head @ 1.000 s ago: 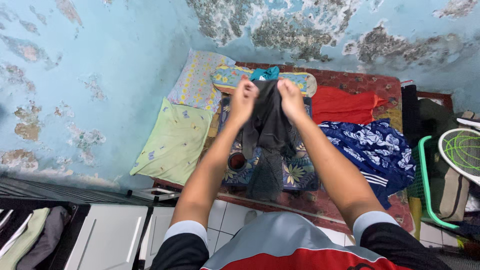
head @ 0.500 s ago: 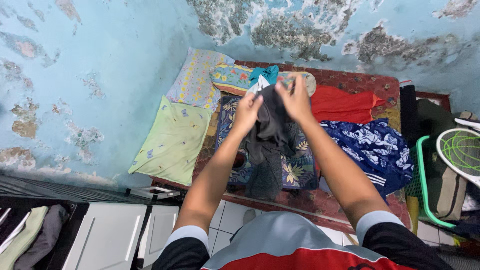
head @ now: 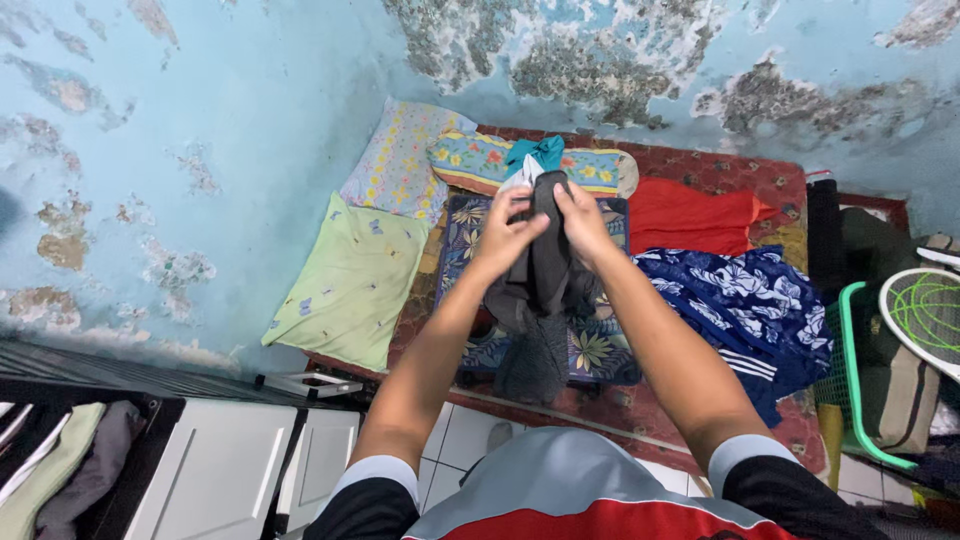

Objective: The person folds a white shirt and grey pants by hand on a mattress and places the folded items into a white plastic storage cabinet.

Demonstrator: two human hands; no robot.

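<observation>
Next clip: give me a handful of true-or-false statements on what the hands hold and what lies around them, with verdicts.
1. Both hands grip one dark garment. True: the left hand and right hand pinch the top of the dark garment, which hangs below them.
2. A green pillow lies to the left of the arms. True: the green pillow rests by the blue wall.
3. The red cloth is in the right hand. False: the red cloth lies flat on the mat, untouched.
4. The blue floral cloth is folded neatly. False: the blue floral cloth lies crumpled.
5. The green basket sits at the left edge. False: the green basket is at the right edge.
</observation>
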